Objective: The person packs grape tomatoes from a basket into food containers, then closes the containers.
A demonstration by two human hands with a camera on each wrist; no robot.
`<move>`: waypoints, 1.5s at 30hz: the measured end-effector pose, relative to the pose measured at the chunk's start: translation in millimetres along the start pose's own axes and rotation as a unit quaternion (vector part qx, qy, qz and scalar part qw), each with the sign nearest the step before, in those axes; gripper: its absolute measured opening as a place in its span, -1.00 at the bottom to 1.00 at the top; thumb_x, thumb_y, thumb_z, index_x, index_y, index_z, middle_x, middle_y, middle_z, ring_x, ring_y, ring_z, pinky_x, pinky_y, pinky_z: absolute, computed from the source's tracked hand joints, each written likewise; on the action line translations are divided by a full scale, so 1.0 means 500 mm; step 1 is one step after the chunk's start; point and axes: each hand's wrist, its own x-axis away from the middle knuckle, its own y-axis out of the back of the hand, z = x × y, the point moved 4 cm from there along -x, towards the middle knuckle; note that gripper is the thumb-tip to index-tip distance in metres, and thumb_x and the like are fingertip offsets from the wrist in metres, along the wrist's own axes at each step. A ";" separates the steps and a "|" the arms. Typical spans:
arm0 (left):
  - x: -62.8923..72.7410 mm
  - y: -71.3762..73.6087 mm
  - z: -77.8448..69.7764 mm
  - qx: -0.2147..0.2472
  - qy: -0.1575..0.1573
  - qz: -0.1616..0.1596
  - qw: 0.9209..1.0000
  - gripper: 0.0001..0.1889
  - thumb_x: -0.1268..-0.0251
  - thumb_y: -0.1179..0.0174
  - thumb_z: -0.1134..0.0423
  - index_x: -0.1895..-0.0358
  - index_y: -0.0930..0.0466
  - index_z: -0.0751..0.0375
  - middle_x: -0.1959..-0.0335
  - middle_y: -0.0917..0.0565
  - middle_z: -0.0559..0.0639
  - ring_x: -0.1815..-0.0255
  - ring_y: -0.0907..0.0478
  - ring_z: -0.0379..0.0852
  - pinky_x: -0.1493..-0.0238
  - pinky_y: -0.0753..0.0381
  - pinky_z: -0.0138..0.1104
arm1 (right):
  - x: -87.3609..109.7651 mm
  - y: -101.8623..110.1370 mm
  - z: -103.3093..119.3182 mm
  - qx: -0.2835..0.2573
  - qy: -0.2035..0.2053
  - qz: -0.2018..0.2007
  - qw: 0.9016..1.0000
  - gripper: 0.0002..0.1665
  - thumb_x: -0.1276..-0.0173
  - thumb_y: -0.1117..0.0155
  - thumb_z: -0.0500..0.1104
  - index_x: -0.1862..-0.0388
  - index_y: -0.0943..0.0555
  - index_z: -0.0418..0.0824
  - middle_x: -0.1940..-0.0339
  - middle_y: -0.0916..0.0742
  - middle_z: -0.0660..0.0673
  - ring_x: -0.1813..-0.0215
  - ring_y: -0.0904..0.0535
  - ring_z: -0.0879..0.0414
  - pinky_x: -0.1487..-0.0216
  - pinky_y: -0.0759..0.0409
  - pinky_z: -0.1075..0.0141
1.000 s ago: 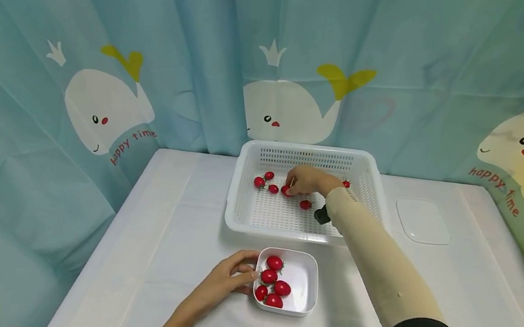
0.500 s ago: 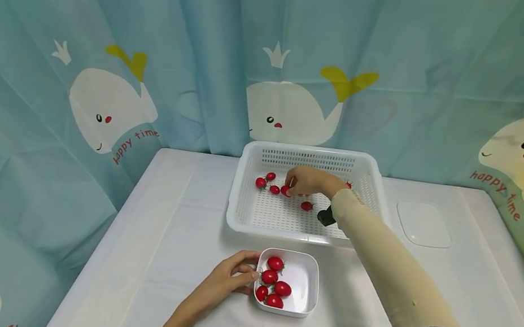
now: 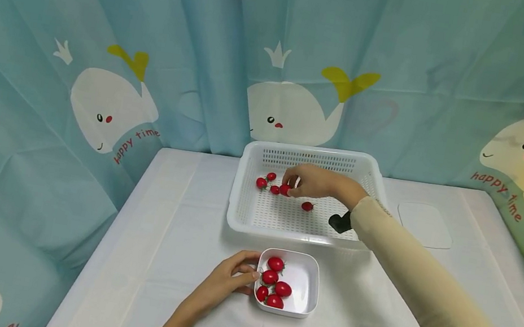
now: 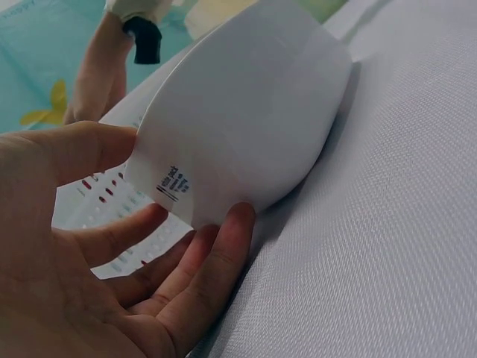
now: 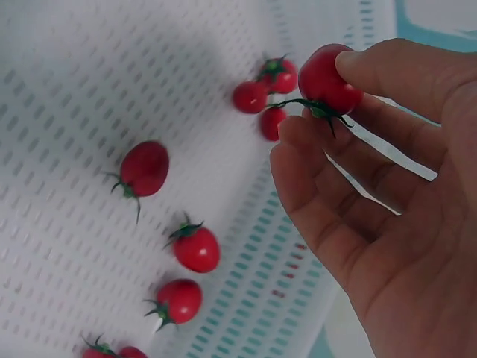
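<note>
Red, glossy, rounded small tomato [image 5: 324,78] with a thin-legged green stem cap [image 5: 322,110]: held in the right hand [image 3: 313,182], within the white perforated plastic basket [image 3: 299,237]; the thumb lies against the fruit, the opposing contact is partly hidden behind it, and the lower fingers are bent with space between them; whether the fruit is clear of the basket floor cannot be told. Further loose red tomatoes [image 5: 196,250] lie on the perforated floor, some touching, some apart. The left hand [image 3: 227,272] grips the left side of the white, round-cornered square container [image 3: 304,273], thumb at the rim and fingers against the outer wall; the container rests on the white woven tablecloth [image 3: 184,265] and holds five red tomatoes [image 3: 283,288], gathered toward its left side; a flat, pale square lid [image 3: 424,225] lies to the right of the basket.

Likely faults: the smooth skin may slip if the pinch is loose or off-centre; excess thumb pressure may split the fruit; the stem cap may catch on a slot or tear if dragged; neighbouring fruit may roll if nudged by the lower fingers; the container may tip or slide if the left hand presses its rim unevenly.
</note>
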 end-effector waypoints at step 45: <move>-0.002 -0.002 -0.002 -0.002 0.005 0.002 1.000 -0.44 -0.53 -0.21 0.16 -0.49 -0.38 0.25 -0.16 -0.65 0.32 -0.19 -0.60 0.01 -0.02 -0.81 -0.26 | 0.201 -0.149 0.070 -0.270 0.140 -0.186 0.934 -0.62 -0.46 -0.35 -0.24 -0.23 -0.62 -0.10 -0.15 -0.73 -0.09 -0.13 -0.71 0.03 -0.18 -0.73 0.31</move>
